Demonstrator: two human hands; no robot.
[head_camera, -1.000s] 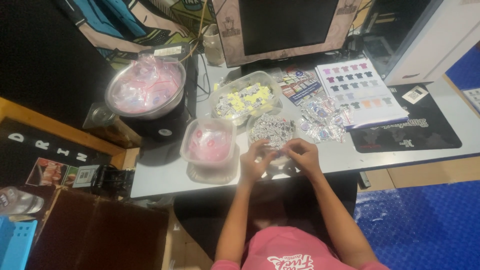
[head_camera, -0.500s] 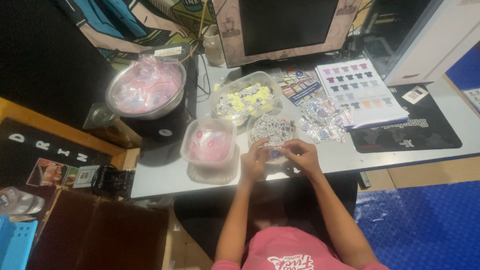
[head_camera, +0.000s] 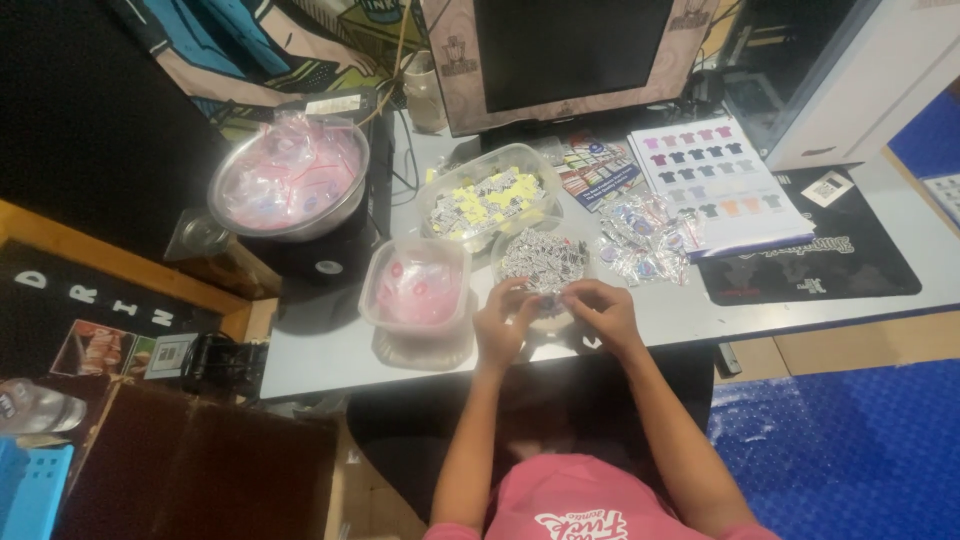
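Note:
My left hand (head_camera: 500, 322) and my right hand (head_camera: 600, 312) meet at the near edge of the white desk (head_camera: 320, 360), fingertips pinched together on a small clear packet (head_camera: 552, 300) between them. Just beyond my fingers stands a round clear tub (head_camera: 540, 258) full of small black-and-white printed pieces. Left of my left hand is a square clear tub (head_camera: 418, 290) holding pink packets. Farther back, a larger clear tub (head_camera: 488, 200) holds yellow and white pieces.
A metal bowl (head_camera: 290, 180) of pink bagged items sits at the back left. A monitor (head_camera: 570, 50) stands at the rear, a printed colour chart sheet (head_camera: 718, 180) and a heap of clear packets (head_camera: 645, 240) lie to the right, beside a black mat (head_camera: 820, 260).
My two hands have stayed together at the desk's near edge, fingers shifting slightly over the small packet. Nothing else has moved.

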